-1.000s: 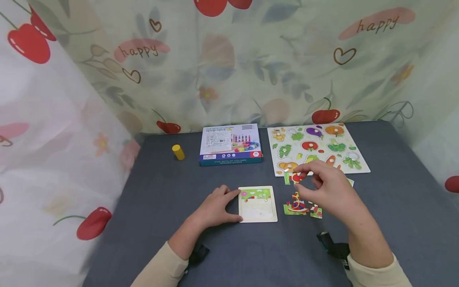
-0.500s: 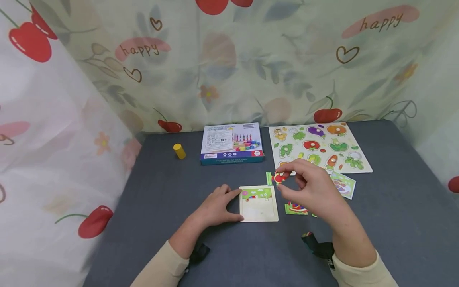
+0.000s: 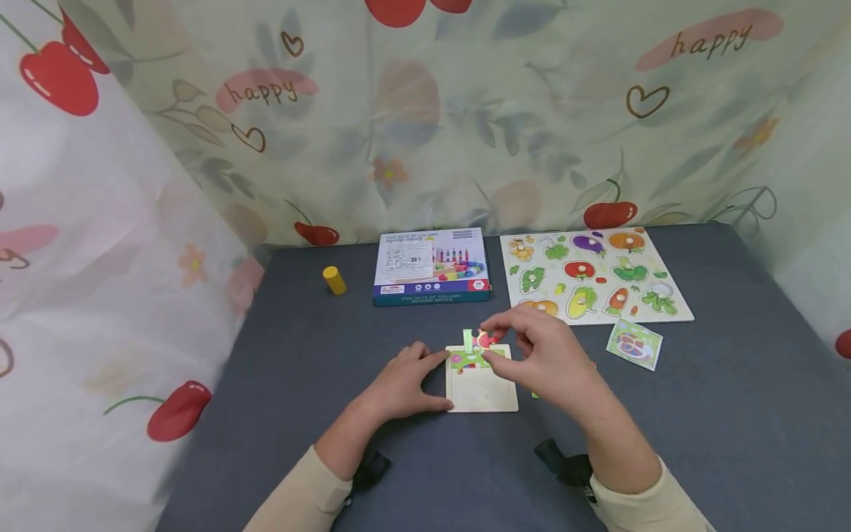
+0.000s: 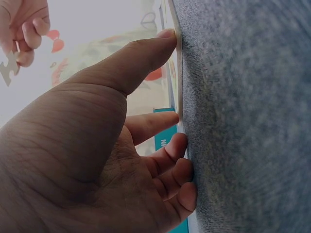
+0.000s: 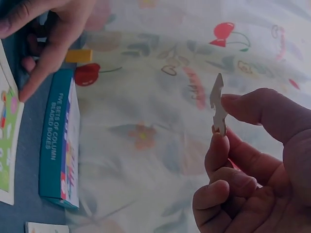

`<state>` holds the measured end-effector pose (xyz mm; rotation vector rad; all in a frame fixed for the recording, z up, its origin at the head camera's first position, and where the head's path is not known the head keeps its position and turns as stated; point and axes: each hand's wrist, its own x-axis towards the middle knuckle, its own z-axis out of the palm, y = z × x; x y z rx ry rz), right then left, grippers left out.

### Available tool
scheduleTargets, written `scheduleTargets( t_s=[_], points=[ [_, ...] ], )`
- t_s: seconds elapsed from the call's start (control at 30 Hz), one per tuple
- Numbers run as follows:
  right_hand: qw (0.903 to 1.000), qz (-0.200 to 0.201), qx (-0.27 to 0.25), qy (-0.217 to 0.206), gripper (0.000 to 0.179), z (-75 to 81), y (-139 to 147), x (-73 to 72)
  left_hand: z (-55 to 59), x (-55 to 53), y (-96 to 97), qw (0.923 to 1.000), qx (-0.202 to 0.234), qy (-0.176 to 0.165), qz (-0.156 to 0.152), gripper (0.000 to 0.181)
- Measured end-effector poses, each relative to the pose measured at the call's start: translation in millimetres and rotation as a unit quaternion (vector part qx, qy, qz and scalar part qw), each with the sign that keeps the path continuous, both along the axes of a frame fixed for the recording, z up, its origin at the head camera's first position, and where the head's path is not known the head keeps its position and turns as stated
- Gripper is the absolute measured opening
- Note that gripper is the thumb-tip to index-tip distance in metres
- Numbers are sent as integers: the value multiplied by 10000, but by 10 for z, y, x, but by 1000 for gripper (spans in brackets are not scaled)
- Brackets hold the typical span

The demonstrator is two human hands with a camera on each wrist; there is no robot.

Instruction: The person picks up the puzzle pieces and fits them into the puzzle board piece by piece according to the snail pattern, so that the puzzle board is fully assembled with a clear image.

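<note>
Pale wood frames a small puzzle tray [image 3: 482, 392] on the dark worktop [image 3: 459, 473], its far strip filled with green printed picture and its near part bare. Above the tray's far edge, the right hand [image 3: 541, 355] pinches a green and red puzzle piece [image 3: 468, 341] between thumb and fingertips (the right wrist view catches it nearly edge-on). Thumb and index finger spread wide, the left hand [image 3: 402, 384] touches the tray's left side with both tips, its other fingers loosely bent. Just beyond the right hand lies a picture card [image 3: 634, 345], near a vegetable board [image 3: 598, 270]. Farther back, a teal-edged box [image 3: 432, 299] sits beside the board, with a yellow cylinder [image 3: 335, 281] to its left.
</note>
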<state>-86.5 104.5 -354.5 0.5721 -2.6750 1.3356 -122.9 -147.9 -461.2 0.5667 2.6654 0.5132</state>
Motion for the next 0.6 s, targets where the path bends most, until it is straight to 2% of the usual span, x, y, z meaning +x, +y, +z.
scheduleTargets(
  t_s=[0.27,0.6],
  points=[
    [9996,267,10,-93,29,-164,-144,-26,-4,-1,-3,10000,-12,26,-46,91],
    [9951,248,514,-808,31,-425,-264,-114,-16,-8,-8,10000,36,43,-66,89]
  ],
)
